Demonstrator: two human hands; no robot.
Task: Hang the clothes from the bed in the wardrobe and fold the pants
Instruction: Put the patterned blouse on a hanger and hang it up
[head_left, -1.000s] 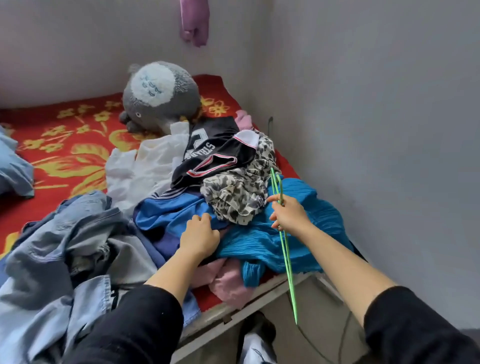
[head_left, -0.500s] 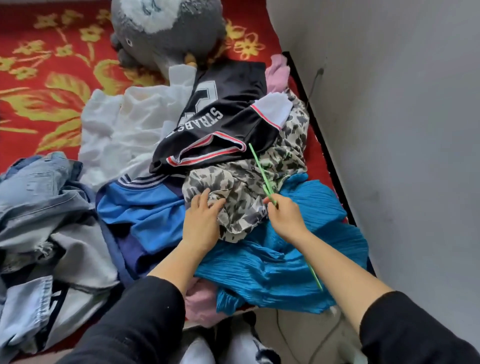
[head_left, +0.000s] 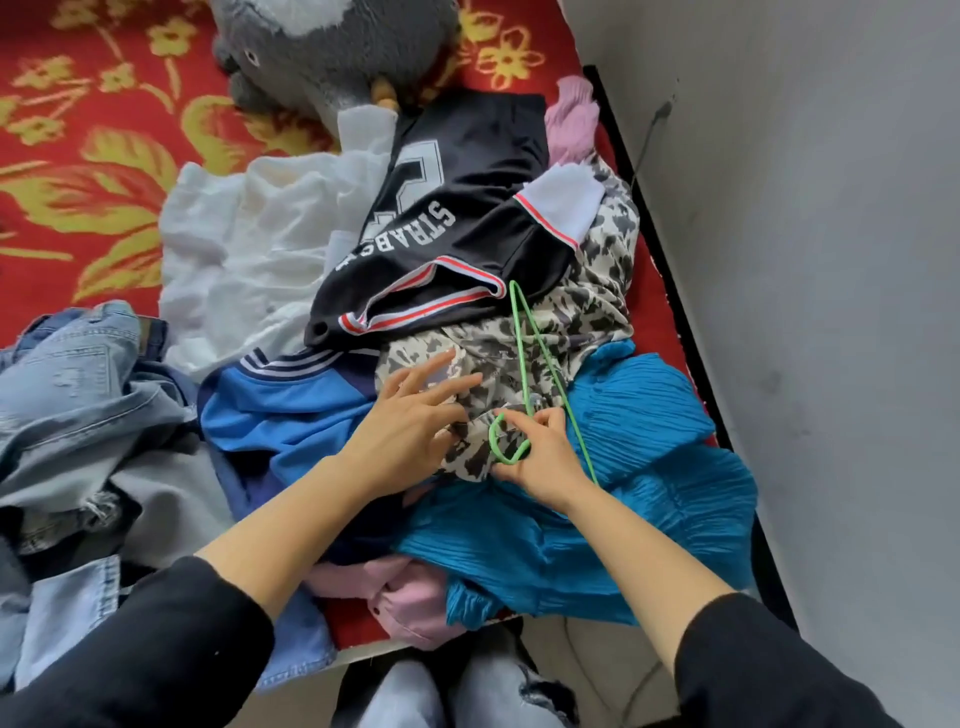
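Fingers (head_left: 548, 422) of right hand (head_left: 543, 460) grip green hanger (head_left: 521, 353) atop leopard-print garment (head_left: 592, 312).

The wall (head_left: 810, 270) runs close along the right of the bed (head_left: 88, 156), leaving only a narrow strip beside the teal garment (head_left: 649, 467). A plush toy (head_left: 322, 47) blocks the far middle and jeans (head_left: 78, 395) crowd the near left. Bare bedcover shows far left. The green hanger (head_left: 523, 353), held in the right hand (head_left: 540, 460), slants across the spotted cloth (head_left: 587, 322) toward the black jersey (head_left: 467, 208).

Right hand (head_left: 540, 460) grips green hanger (head_left: 520, 340); left hand (head_left: 408, 423) touches leopard garment (head_left: 597, 306).
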